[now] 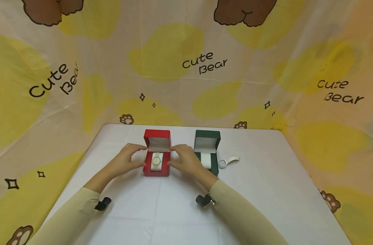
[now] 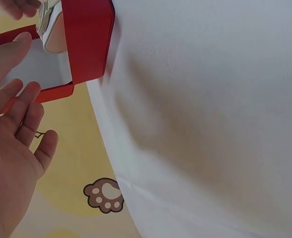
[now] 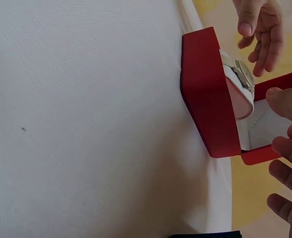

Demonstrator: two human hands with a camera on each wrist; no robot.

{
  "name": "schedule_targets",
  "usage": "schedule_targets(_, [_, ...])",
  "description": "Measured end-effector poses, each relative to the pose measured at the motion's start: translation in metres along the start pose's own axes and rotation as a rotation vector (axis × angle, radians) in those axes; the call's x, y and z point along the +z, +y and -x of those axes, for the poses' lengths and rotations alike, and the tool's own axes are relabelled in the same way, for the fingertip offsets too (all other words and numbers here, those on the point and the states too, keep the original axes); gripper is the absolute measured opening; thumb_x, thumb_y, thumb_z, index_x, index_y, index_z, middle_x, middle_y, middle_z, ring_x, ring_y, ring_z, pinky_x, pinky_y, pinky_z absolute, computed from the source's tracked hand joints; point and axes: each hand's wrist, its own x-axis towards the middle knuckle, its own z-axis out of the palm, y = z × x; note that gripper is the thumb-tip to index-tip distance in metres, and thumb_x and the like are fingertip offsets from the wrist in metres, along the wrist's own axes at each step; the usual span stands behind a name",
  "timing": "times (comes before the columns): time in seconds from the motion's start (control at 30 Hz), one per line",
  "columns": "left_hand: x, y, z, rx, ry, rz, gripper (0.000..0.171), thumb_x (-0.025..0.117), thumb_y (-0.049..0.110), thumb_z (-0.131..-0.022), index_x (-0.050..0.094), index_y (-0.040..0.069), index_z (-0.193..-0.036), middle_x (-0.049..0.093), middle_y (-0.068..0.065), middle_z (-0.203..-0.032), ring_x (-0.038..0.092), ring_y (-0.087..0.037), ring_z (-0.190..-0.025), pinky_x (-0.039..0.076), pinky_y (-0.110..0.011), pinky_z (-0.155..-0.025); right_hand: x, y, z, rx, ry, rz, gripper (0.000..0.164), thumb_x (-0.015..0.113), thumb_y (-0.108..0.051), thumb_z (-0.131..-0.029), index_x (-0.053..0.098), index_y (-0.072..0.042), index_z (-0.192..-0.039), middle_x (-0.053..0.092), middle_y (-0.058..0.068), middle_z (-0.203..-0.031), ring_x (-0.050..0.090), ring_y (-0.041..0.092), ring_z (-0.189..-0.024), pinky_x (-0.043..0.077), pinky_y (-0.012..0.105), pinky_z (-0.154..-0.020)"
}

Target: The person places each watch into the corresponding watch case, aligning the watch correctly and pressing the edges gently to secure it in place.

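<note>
A red watch box [image 1: 147,167] stands on the table with its lid raised. Inside, a watch with a pale strap [image 1: 156,161] is wrapped round a white cushion. My left hand [image 1: 127,159] is at the box's left side, fingers loosely bent and spread from the thumb, with nothing in its grasp. On the opposite side my right hand [image 1: 186,160] mirrors it, fingertips near the lid's right edge and thumb near the base. In the left wrist view, the left fingers [image 2: 24,111] lie beside the raised lid. The right wrist view shows the right fingers [image 3: 287,171] likewise beside it.
A green watch box [image 1: 207,136], lid up and with a bare white cushion, stands to the right, partly behind my right forearm. Next to it lies a white watch [image 1: 228,162] on the white-covered table [image 1: 257,190]. A patterned curtain [image 1: 162,61] surrounds the table.
</note>
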Motion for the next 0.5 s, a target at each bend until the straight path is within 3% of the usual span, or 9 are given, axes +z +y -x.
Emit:
schedule_targets(0.27, [-0.008, -0.001, -0.001, -0.037, 0.015, 0.003, 0.061, 0.086, 0.024, -0.084, 0.06, 0.01, -0.138, 0.059, -0.011, -0.135, 0.05, -0.033, -0.125, 0.045, -0.059, -0.103, -0.014, 0.003, 0.001, 0.026, 0.038, -0.046, 0.055, 0.079, -0.036, -0.09, 0.062, -0.012, -0.137, 0.065, 0.002, -0.136, 0.054, 0.022, -0.13, 0.036, 0.042, -0.117])
schedule_targets(0.5, [-0.013, -0.007, 0.0, -0.084, 0.026, 0.0, 0.063, 0.082, 0.041, -0.087, 0.061, 0.011, -0.138, 0.06, -0.011, -0.135, 0.05, -0.032, -0.125, 0.045, -0.059, -0.102, -0.02, 0.005, -0.004, 0.037, 0.053, -0.098, 0.055, 0.077, -0.032, -0.092, 0.06, -0.012, -0.14, 0.064, 0.002, -0.137, 0.053, 0.022, -0.13, 0.04, 0.042, -0.114])
